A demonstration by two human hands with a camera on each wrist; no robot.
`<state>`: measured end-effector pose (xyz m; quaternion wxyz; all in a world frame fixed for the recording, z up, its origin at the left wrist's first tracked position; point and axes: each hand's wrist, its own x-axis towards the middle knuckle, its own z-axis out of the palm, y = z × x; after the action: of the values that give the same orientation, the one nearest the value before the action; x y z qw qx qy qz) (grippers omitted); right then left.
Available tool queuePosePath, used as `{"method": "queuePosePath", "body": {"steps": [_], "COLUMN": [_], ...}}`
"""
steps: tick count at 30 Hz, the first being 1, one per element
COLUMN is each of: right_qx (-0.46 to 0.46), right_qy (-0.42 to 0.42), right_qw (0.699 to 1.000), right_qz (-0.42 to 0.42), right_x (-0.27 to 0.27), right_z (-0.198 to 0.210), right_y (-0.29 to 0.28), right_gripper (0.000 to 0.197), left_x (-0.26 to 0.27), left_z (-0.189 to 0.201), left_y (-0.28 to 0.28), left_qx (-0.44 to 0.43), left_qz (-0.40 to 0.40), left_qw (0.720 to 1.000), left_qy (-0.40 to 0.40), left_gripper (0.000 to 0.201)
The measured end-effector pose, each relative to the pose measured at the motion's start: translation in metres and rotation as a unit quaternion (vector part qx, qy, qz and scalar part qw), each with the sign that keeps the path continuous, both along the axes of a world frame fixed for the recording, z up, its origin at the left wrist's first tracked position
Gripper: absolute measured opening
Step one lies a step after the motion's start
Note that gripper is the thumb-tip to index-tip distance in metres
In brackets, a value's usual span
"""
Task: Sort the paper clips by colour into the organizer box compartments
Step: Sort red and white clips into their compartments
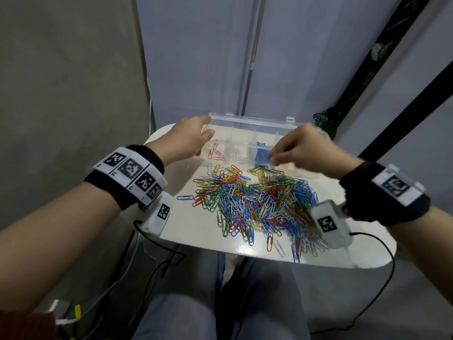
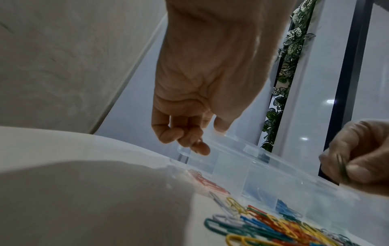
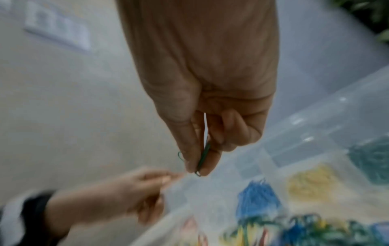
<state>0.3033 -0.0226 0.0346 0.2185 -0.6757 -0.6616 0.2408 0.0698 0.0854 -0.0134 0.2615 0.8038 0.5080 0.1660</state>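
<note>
Right hand, upper centre of frame, pinches a green paper clip: light, stiff, slippery wire, best held flat-sided.

1. Worktop: small, white, glossy, rounded corners, near edge towards the person's lap.
2. Organizer box: clear plastic, sits on the far part of the worktop, lid open and standing at the back.
3. Mixed clip pile: red, blue, green, yellow and white paper clips, loose on the worktop just in front of the box, spreading to the near right edge.
4. Lone blue clip: lies on the worktop apart from the pile, on its left.
5. Stray clips: a few lie singly near the front edge.
</note>
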Motion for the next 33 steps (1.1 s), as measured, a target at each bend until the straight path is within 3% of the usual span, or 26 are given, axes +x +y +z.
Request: {"method": "queuePosePath", "body": {"steps": [3, 8, 11, 17, 22, 26, 31, 33], "right_qx": [0.055, 0.070, 0.038, 0.090, -0.042, -0.120, -0.124, -0.124], "right_qy": [0.045, -0.028, -0.016, 0.010, -0.087, -0.150, -0.140, -0.160], "right_qw": [0.992, 0.977, 0.978, 0.977, 0.986, 0.975, 0.976, 0.974], "right_qz": [-0.108, -0.201, -0.206, -0.195, -0.135, -0.108, -0.108, -0.098], "right_x": [0.036, 0.073, 0.076, 0.070, 0.063, 0.063, 0.048, 0.042], "right_z": [0.018, 0.011, 0.004, 0.008, -0.009, -0.028, -0.032, -0.033], "right_y": [0.002, 0.011, 0.009, -0.025, -0.044, -0.044, -0.042, -0.041], "right_gripper": [0.011, 0.014, 0.019, 0.011, 0.007, 0.016, 0.051, 0.055], "left_x": [0.000, 0.001, 0.001, 0.001, 0.002, 0.001, 0.002, 0.003], "left_z": [0.001, 0.003, 0.004, 0.004, 0.004, 0.004, 0.005, 0.005], "left_y": [-0.002, -0.004, -0.005, -0.005, -0.006, -0.006, -0.007, -0.008], "left_qx": [0.002, -0.001, -0.003, 0.003, 0.003, 0.004, 0.004, 0.002], "left_qz": [0.002, 0.007, 0.009, 0.015, 0.023, 0.025, 0.024, 0.025], "left_qw": [1.000, 1.000, 1.000, 1.000, 1.000, 1.000, 1.000, 1.000], "left_qy": [0.001, -0.003, -0.002, -0.003, -0.001, 0.004, 0.006, 0.006], "left_gripper": [0.049, 0.049, 0.049, 0.048, 0.047, 0.047, 0.047, 0.047]}}
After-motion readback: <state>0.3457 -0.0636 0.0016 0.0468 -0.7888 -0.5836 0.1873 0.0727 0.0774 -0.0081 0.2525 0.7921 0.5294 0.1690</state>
